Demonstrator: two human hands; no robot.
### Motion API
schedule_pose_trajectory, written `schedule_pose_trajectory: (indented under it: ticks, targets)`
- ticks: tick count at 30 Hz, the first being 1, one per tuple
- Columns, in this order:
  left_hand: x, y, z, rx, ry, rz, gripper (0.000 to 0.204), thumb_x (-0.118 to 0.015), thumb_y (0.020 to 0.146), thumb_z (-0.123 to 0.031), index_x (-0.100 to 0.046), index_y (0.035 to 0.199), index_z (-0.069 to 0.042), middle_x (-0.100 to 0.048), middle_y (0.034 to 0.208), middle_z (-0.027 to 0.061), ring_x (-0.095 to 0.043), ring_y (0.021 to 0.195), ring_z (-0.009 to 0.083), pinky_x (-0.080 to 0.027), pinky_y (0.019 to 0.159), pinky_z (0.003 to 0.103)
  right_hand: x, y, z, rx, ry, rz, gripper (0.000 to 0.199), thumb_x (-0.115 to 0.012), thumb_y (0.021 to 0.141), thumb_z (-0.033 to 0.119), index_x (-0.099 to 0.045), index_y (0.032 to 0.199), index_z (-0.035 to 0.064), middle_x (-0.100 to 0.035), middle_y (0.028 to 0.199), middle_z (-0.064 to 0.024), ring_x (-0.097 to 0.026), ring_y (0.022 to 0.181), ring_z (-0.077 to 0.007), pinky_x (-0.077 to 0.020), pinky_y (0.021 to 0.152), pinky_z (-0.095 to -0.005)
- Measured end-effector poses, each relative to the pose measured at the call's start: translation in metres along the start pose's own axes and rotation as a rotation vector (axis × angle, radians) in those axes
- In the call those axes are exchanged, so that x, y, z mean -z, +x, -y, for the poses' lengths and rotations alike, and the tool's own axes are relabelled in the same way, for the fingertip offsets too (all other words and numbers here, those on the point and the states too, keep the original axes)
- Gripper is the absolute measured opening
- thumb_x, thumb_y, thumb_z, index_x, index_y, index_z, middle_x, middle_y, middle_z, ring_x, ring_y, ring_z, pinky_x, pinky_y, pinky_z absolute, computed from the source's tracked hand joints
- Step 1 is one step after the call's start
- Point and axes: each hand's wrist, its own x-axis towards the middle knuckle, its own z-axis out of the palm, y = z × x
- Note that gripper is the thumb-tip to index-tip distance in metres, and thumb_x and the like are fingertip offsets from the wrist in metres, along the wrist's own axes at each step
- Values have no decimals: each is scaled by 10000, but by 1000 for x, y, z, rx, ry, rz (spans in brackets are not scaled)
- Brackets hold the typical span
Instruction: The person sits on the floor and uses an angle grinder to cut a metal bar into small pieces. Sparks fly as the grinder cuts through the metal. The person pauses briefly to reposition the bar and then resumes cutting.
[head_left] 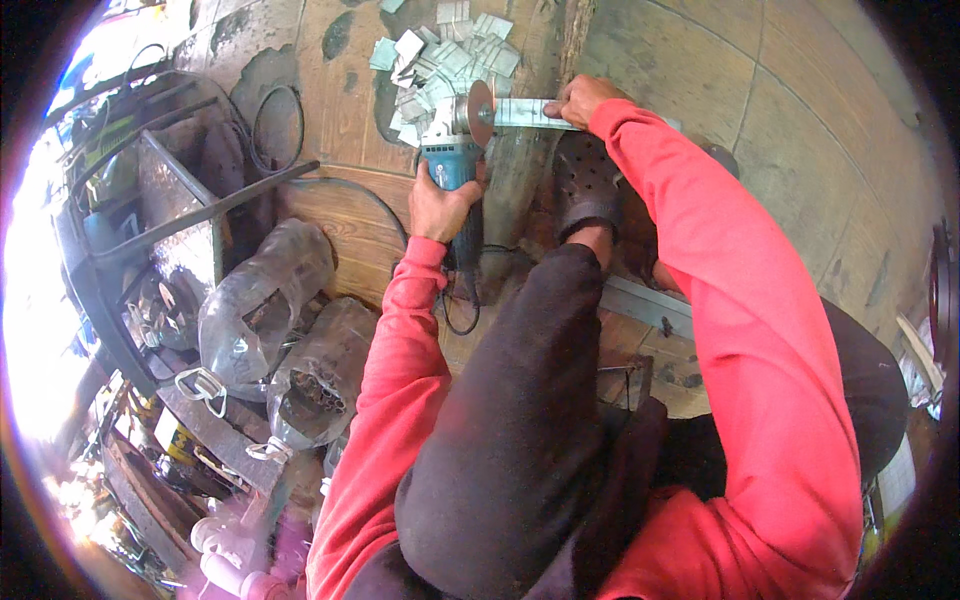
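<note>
A grinder and a strip on a messy floor

The floor [800, 70] has brown and grey tiles with a wood look; dark, dirty spots mark it in many places. Near the top lies a heap of small, pale, flat pieces [460, 62]; the blue grinder [450, 165] is just below it. The left hand [440, 210] is wrapped tight around the grinder's body; the right hand [588, 98] pinches the far end of a pale, shiny strip [525, 112]. The strip's other end is right by the round brown disc [481, 115]; I cannot tell if they touch.

A dark shoe [584, 175] with holes is on the floor below the strip; a grey bar [650, 306] lies behind its heel. On the left stands a dark metal frame [205, 210]; next to it are two big cut plastic bottles [325, 370], cloudy and dirty, lying on their sides; bright light fills the far left edge.
</note>
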Motion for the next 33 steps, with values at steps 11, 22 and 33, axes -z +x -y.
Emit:
schedule_pose_trajectory:
  ticks: [11, 22, 33]
  targets:
    - [-7, 31, -2, -41, 42, 8, 633, -792, 614, -282, -573, 1093, 68, -676, 998, 265, -657, 953, 401, -510, 840, 436, -3, 7, -4, -19, 68, 41, 609, -749, 790, 530, -693, 1125, 24, -670, 1146, -228, -633, 1098, -402, -509, 945, -449]
    - [-2, 14, 1, -29, 54, 0, 674, -789, 632, -318, -550, 1129, 69, -665, 1030, 285, -651, 976, 416, -503, 860, 442, -5, 4, 0, -16, -16, -22, 368, -719, 840, 488, -761, 1030, 175, -727, 938, -140, -680, 909, -331, -506, 849, -447]
    - [-1, 21, -3, -16, 55, 12, 682, -815, 614, -309, -568, 1122, 72, -677, 1018, 260, -657, 975, 390, -505, 864, 434, -2, 1, 2, -33, 22, -13, 391, -730, 835, 484, -750, 1033, 148, -726, 956, -139, -681, 933, -333, -510, 858, -445]
